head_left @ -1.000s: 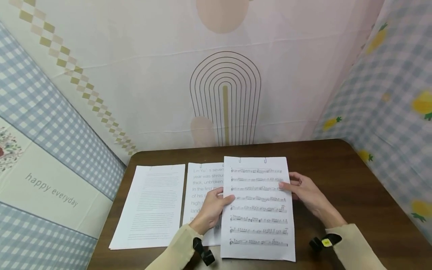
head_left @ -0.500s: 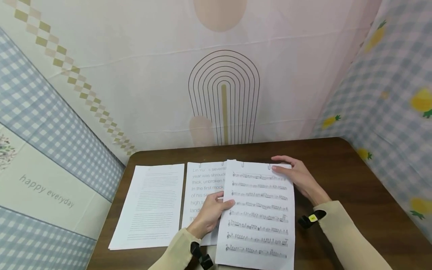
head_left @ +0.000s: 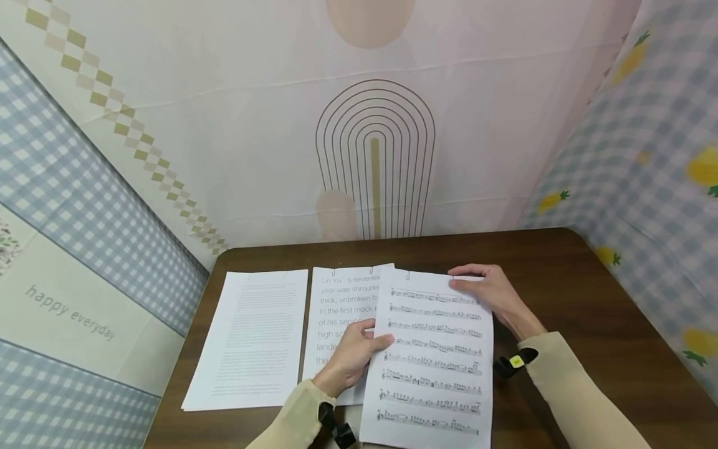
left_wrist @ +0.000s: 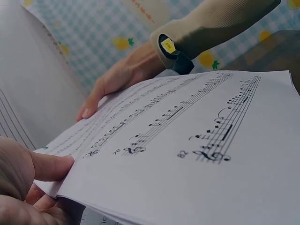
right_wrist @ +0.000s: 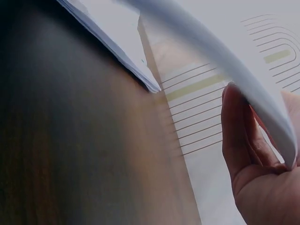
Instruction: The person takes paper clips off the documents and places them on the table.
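A stack of sheet music (head_left: 432, 368), printed with staves, is raised off the table and tilted in the head view. My left hand (head_left: 353, 354) pinches its left edge, thumb on top and fingers beneath, as the left wrist view shows. At the top right corner, my right hand (head_left: 493, 296) grips the stack with the thumb on the printed face. In the right wrist view the sheets' edge (right_wrist: 287, 145) sits between that hand's thumb and fingers. Paper clips (head_left: 407, 275) show along the top edge. Partly hidden under the music lies a large-print text stack (head_left: 342, 299).
Another stack of printed text pages (head_left: 252, 343) lies at the left of the dark wooden table (head_left: 589, 324). A patterned cloth (head_left: 269, 156) hangs behind the table, and checked cloths with pineapples (head_left: 628, 187) hang at the right.
My right hand has moved up from the right edge of the sheet music to its top right corner. The stack has tilted and its top has come lower; my left hand keeps its pinch.
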Action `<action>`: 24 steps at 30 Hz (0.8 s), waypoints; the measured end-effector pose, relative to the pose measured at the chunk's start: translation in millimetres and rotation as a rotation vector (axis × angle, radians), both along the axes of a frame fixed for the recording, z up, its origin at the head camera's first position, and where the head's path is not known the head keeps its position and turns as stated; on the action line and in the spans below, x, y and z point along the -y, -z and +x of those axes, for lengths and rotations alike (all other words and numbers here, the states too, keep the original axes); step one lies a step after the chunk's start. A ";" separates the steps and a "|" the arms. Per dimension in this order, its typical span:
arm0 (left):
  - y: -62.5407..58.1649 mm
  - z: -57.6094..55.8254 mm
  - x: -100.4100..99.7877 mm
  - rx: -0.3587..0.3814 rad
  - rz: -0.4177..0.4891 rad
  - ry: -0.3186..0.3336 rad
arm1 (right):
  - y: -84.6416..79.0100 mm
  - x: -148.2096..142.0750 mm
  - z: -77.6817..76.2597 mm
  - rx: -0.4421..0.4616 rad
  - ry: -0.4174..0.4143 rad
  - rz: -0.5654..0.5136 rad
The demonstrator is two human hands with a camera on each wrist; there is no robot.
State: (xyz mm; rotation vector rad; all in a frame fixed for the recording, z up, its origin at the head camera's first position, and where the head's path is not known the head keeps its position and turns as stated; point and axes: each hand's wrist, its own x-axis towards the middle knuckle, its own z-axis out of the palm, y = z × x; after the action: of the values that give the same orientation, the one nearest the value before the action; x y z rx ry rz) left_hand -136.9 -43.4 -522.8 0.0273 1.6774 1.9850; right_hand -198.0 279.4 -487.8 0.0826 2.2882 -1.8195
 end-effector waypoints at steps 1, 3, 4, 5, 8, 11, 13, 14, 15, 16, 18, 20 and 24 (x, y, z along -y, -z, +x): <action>0.2 -0.1 -0.4 0.003 -0.001 0.000 | 1.1 -0.2 0.3 0.000 0.003 0.006; -0.1 0.2 -1.0 0.005 -0.002 -0.001 | 2.6 -0.3 0.9 0.005 0.014 0.012; -0.3 0.4 -1.3 0.003 -0.005 -0.002 | 3.3 -0.1 1.1 0.007 0.019 0.014; -0.4 0.7 -1.6 0.004 -0.007 -0.003 | 3.7 0.1 1.3 0.010 0.025 0.016; -1.1 1.3 -2.3 0.004 -0.009 -0.009 | 5.4 1.1 1.0 0.025 0.045 0.016; -1.3 1.7 -3.3 0.005 -0.012 -0.014 | 6.7 1.4 0.0 0.033 0.058 0.022; -1.6 2.1 -4.0 0.006 -0.014 -0.016 | 7.4 0.8 -0.6 0.036 0.067 0.031; -1.2 2.2 -4.4 0.007 -0.017 -0.016 | 7.9 0.2 -1.0 0.034 0.072 0.039; -0.9 2.5 -4.6 0.010 -0.020 -0.016 | 8.3 -0.5 -1.4 0.032 0.076 0.048; -0.7 2.7 -4.8 0.010 -0.023 -0.016 | 8.8 -1.4 -1.7 0.029 0.083 0.056; -0.1 3.1 -5.1 0.014 -0.026 -0.019 | 10.0 -4.2 -2.3 0.018 0.100 0.064; 0.7 3.6 -5.0 0.014 -0.028 -0.018 | 11.2 -8.0 -2.4 -0.004 0.117 0.072; 2.1 4.8 -3.5 0.014 -0.034 -0.017 | 14.3 -18.0 -1.7 -0.048 0.150 0.076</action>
State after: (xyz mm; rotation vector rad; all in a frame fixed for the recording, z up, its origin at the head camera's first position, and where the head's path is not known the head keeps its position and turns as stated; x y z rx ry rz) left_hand -132.1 -39.9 -524.9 -0.0135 1.7070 1.9644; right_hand -199.7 297.4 -502.1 0.2305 2.4451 -1.8223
